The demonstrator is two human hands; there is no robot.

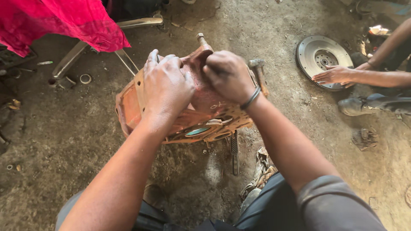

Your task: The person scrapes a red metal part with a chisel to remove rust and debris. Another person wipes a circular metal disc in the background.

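Note:
A rust-orange cast metal housing [205, 115] with round openings along its flange stands tilted on the dirt floor in front of me. My left hand [166, 85] lies over its top left edge, fingers curled around it. My right hand [229, 76], with a dark band on the wrist, is closed into a fist against the top of the housing; whether it holds a small tool is hidden. A hammer [258, 72] rests just right of that fist, its head up.
Another person's hand [334, 75] rests on a toothed flywheel [324, 57] at the right, their shoe [355, 106] nearby. A red cloth [55, 21] hangs top left over metal bars [75, 55]. A file [234, 152] and rag [261, 169] lie below the housing.

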